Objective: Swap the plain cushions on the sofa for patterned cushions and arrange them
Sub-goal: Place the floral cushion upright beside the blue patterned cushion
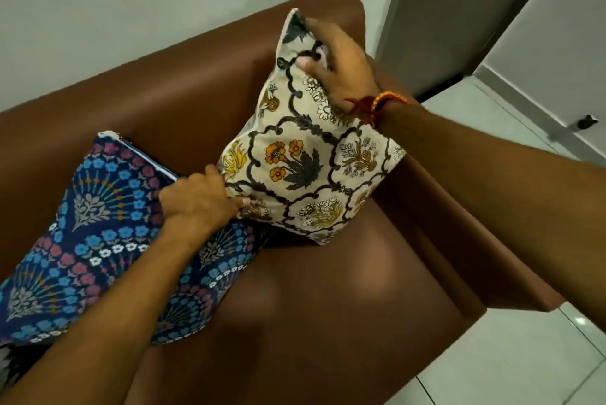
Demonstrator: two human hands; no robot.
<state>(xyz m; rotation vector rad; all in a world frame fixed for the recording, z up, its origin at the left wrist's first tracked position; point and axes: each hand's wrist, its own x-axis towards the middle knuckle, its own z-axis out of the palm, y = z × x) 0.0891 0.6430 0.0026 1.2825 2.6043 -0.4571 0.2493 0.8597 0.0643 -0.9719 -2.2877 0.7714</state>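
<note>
Cream floral-patterned square cushion (305,149) stands tilted on one corner at the right end of the brown leather sofa (328,306), leaning toward the backrest and armrest. Right hand (337,67), with red and orange threads (377,103) at the wrist, pinches its upper edge near the top corner. Left hand (200,201) grips its lower left corner. Just beside it, touching at that corner, lies the navy blue floral cushion (98,240) under the left forearm.
</note>
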